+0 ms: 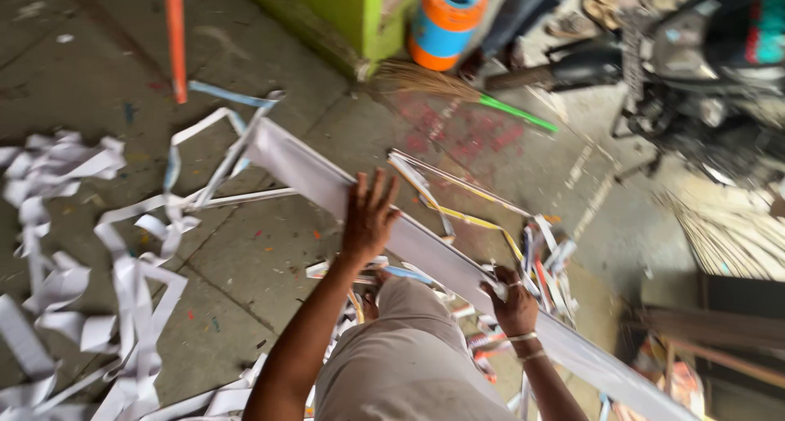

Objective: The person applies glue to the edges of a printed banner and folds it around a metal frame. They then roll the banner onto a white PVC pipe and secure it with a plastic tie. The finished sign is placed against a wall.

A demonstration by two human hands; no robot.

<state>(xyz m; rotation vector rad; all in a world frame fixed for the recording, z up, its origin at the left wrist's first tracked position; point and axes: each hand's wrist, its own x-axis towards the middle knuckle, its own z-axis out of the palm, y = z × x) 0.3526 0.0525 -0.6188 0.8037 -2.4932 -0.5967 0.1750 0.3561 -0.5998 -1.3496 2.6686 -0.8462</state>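
Over the littered floor, left hand (370, 217) splayed flat on long white strip (327, 184), right hand (513, 305) clamped around it

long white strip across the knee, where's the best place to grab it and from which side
Best taken along its bare middle, between the left hand and the right hand. The long white strip is flat, narrow and runs diagonally over the knee, so pinching across its width from the near edge probably suits it. Its ends trail off toward the paper scraps, so holding there would likely let it sag.
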